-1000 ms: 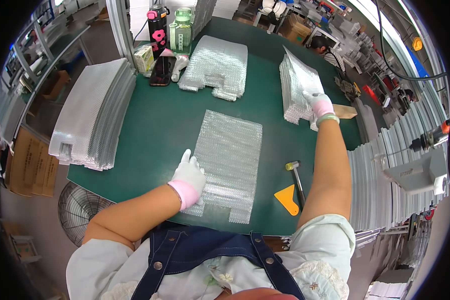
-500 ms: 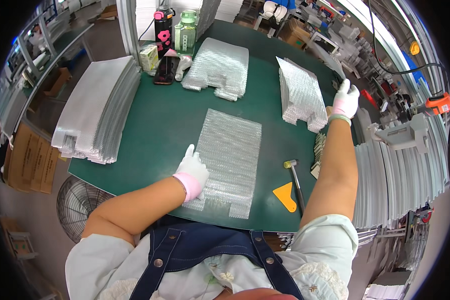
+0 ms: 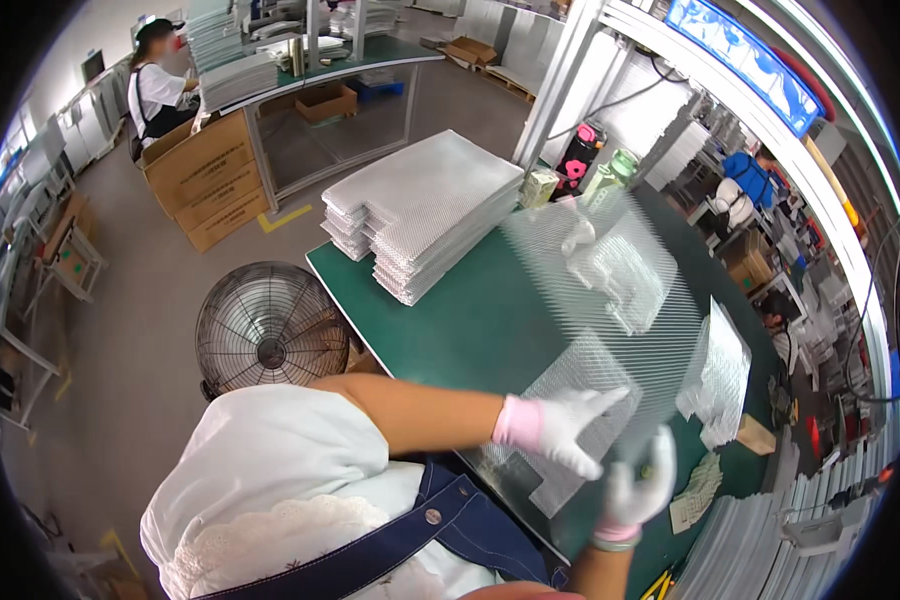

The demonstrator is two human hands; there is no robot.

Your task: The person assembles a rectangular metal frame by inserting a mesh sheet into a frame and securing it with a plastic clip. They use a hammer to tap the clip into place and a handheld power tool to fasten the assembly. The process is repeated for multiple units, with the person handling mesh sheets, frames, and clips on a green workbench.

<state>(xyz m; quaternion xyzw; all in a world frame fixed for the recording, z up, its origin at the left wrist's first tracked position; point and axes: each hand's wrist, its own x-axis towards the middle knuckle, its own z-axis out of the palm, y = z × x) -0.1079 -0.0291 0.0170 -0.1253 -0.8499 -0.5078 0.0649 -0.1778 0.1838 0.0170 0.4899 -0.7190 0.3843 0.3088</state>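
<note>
A see-through, finely ribbed sheet (image 3: 545,245) hangs tilted over the green table, smeared by motion. My right hand (image 3: 638,490), in a white glove, is at its near end and seems to grip it; the blurred fingers hide the exact hold. My left hand (image 3: 565,430), gloved in white with a pink cuff, is open with thumb and fingers spread. It is over a silvery textured sheet (image 3: 555,490) with a notched edge, lying at the table's near side. A pile of similar sheets (image 3: 635,285) shows through the ribbed one.
A tall stack of notched sheets (image 3: 420,210) stands on the table's left end, another pile (image 3: 718,375) at right. Beside the table is a black floor fan (image 3: 270,335). A black bottle (image 3: 578,155) and a green bottle (image 3: 615,170) stand at the back. Far left, a person (image 3: 158,95) works.
The view has swung left. My right hand has come from the far right to near my left hand, bringing the ribbed sheet over the table. My left hand's fingers have spread.
</note>
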